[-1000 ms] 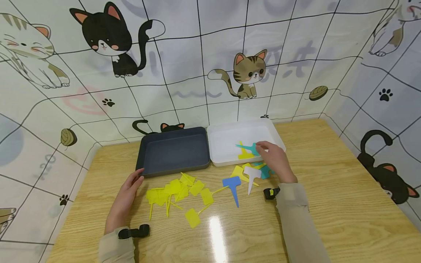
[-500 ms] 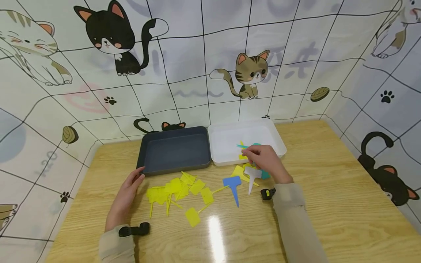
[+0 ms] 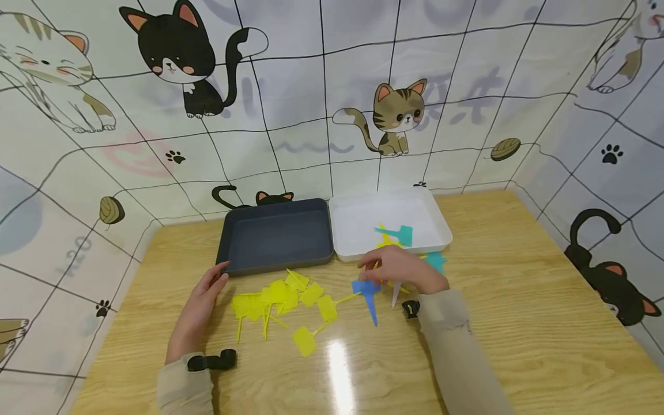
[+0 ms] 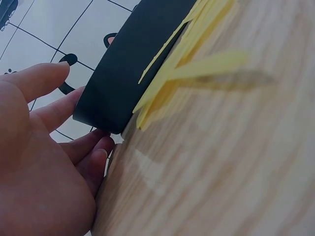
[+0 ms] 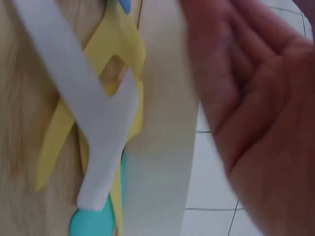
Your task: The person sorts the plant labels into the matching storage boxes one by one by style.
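My left hand (image 3: 204,294) touches the front left corner of the dark grey tray (image 3: 222,236); in the left wrist view its fingers reach around the tray's corner, loosely extended. My right hand (image 3: 402,268) is over the front of the white tray (image 3: 441,222), fingertips pointing down at the head of a blue T-shaped plant label (image 3: 370,302) on the table. A teal plant label (image 3: 404,234) and a yellow one (image 3: 384,237) lie in the white tray. Beneath the right hand, a white plant label (image 5: 98,118) lies across yellow ones (image 5: 129,42), partly hidden in the head view.
Several yellow plant labels (image 3: 277,293) are heaped before the dark tray, with a single yellow label (image 3: 304,341) nearer the front. Another teal label (image 3: 436,261) lies by the white tray's front right corner. Behind the wooden table (image 3: 519,288) hangs a cat-print sheet (image 3: 301,86).
My right hand let go of the teal label, which now lies in the white tray, and moved left and toward me to the blue label. My left hand stayed at the dark tray's corner.
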`<state>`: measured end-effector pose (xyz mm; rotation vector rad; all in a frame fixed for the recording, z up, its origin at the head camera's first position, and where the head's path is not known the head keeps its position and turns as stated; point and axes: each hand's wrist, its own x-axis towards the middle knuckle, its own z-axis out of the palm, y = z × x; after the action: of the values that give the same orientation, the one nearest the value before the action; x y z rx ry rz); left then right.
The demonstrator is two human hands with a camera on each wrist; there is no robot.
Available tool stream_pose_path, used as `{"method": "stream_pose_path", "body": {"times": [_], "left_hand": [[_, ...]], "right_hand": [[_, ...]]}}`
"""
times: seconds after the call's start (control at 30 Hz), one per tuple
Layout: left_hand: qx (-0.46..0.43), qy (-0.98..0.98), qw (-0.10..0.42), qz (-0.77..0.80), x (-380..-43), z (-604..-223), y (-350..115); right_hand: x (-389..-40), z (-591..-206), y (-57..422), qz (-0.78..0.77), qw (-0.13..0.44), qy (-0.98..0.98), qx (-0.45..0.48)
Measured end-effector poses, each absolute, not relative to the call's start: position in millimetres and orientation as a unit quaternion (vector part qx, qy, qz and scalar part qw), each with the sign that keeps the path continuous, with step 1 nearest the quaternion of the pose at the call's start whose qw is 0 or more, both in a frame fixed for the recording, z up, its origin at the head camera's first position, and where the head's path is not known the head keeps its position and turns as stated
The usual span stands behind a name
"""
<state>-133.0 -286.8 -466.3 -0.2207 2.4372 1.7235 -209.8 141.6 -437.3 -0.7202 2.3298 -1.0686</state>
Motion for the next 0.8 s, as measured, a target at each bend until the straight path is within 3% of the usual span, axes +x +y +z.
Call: {"method": "stream_pose_path", "body": {"times": [0.33,0.57,0.8], "left_hand": [[-0.072,0.815,0.077,0.570,-133,-463,-284],[-0.070,0.816,0.072,0.569,-134,-464,-285],[-0.080,0.819,0.074,0.563,-134,-461,-283]], "right_hand": [[-199,-440,131,-0.302,0.278,0.886,-0.215],[-198,-443,126,-0.192,0.247,0.925,-0.215],[-195,-440,122,-0.182,0.236,0.931,-0.210]]}}
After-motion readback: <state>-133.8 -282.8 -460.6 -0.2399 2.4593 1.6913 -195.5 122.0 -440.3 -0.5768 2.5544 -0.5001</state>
